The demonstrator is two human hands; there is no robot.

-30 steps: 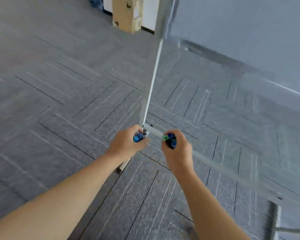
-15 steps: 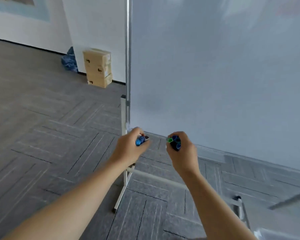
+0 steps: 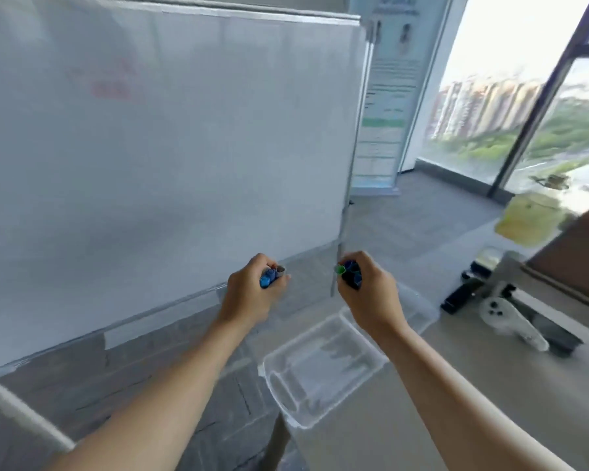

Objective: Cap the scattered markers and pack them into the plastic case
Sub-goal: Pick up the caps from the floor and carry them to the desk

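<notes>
My left hand (image 3: 250, 294) grips a small bunch of markers (image 3: 272, 275); a blue end and a grey end stick out of the fist. My right hand (image 3: 369, 294) holds another bunch of markers (image 3: 349, 275) with green, blue and dark ends showing. Both fists hover side by side in front of the whiteboard (image 3: 167, 147). The clear plastic case (image 3: 317, 365) lies open on the pale table (image 3: 422, 419), below and between my hands, with its lid (image 3: 419, 307) partly hidden behind my right wrist.
On the table's far right lie a white controller (image 3: 510, 321), a dark tray (image 3: 555, 338), black items (image 3: 459, 294) and a yellow-green bag (image 3: 527, 219). A standing banner (image 3: 385, 96) and a large window (image 3: 524, 96) are behind. Grey carpet covers the floor.
My view has swung right, from the whiteboard's left edge and floor to its right side, bringing the table and open case into sight. Both hands keep their grip on the markers.
</notes>
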